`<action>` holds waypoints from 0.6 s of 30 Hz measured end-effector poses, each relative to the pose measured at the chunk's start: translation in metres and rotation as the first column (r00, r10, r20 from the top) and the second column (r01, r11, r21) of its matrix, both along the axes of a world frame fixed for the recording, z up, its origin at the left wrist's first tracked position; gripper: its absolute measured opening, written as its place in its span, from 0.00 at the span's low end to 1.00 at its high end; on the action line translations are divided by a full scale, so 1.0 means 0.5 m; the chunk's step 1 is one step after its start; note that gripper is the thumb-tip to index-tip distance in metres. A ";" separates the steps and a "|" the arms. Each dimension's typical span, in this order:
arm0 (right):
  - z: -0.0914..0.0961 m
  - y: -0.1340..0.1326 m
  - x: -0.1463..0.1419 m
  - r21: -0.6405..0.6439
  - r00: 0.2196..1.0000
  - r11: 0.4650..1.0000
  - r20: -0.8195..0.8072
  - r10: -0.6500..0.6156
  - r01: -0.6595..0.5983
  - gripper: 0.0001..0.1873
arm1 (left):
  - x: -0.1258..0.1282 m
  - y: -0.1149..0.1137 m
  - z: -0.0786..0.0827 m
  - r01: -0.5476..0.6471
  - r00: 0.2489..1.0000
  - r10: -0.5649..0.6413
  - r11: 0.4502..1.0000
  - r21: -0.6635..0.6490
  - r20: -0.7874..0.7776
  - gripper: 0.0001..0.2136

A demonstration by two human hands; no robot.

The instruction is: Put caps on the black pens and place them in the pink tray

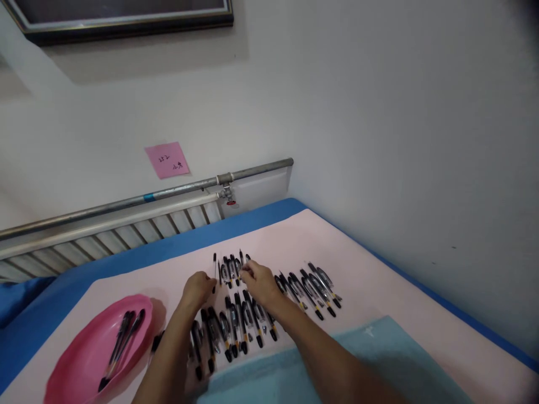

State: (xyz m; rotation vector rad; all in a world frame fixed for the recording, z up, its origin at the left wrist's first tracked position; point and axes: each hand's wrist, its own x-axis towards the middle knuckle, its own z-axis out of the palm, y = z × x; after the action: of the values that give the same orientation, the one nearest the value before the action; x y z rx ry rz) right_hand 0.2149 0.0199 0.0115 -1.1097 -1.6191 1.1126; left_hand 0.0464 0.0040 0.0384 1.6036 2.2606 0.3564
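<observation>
Several black pens (314,289) lie in rows on a pale pink sheet (379,280). My left hand (197,289) reaches to the far row, its fingers curled and pinched on a thin black pen part (214,272). My right hand (257,282) is beside it, fingers closed over the pens (231,269) of that far row; what it holds is hidden. A nearer row of pens (236,328) lies under both forearms.
A pink oval dish (84,365) with a few black pens (122,339) sits at the left. A light blue cloth (370,359) covers the near edge. A blue cover borders the sheet. A radiator, a pipe (168,193) and a pink note (167,159) line the back wall; a white wall stands at the right.
</observation>
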 end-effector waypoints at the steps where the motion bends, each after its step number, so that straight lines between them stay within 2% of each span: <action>1: 0.003 -0.003 -0.006 -0.028 1.000 0.999 -0.017 0.024 -0.024 0.04 | 0.012 -0.016 0.008 0.017 1.000 -0.017 0.999 0.031 0.011 0.10; 5: 0.023 -0.005 -0.035 -0.109 0.985 0.983 -0.103 0.135 -0.146 0.08 | 0.064 -0.073 0.035 0.115 0.992 -0.121 0.979 0.167 0.023 0.12; 8: 0.039 0.011 -0.045 -0.154 0.967 0.967 -0.185 0.174 -0.204 0.08 | 0.073 -0.084 0.044 0.116 0.986 -0.141 0.962 0.248 0.086 0.14; 10: 0.042 0.028 -0.040 -0.186 0.959 0.960 -0.233 0.162 -0.207 0.07 | 0.061 -0.076 0.042 0.041 0.992 -0.068 0.973 0.225 0.110 0.15; 12: 0.035 0.045 -0.029 -0.220 0.955 0.955 -0.265 0.136 -0.198 0.07 | 0.044 -0.057 0.034 -0.056 0.997 0.045 0.985 0.166 0.070 0.14; 14: 0.023 0.059 -0.019 -0.247 0.955 0.951 -0.274 0.116 -0.187 0.07 | 0.032 -0.033 0.020 -0.128 0.992 0.127 0.985 0.118 0.014 0.10; 18: 0.005 0.081 -0.017 -0.249 0.959 0.953 -0.266 0.103 -0.171 0.09 | 0.035 0.015 -0.014 -0.214 0.976 0.215 0.976 0.042 -0.032 0.03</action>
State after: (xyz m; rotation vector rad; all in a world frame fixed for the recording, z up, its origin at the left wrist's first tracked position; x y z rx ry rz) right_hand 0.2063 0.0605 0.0140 -0.9884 -1.3903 1.5379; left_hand 0.0637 0.0117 0.0315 1.3959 2.4762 0.4308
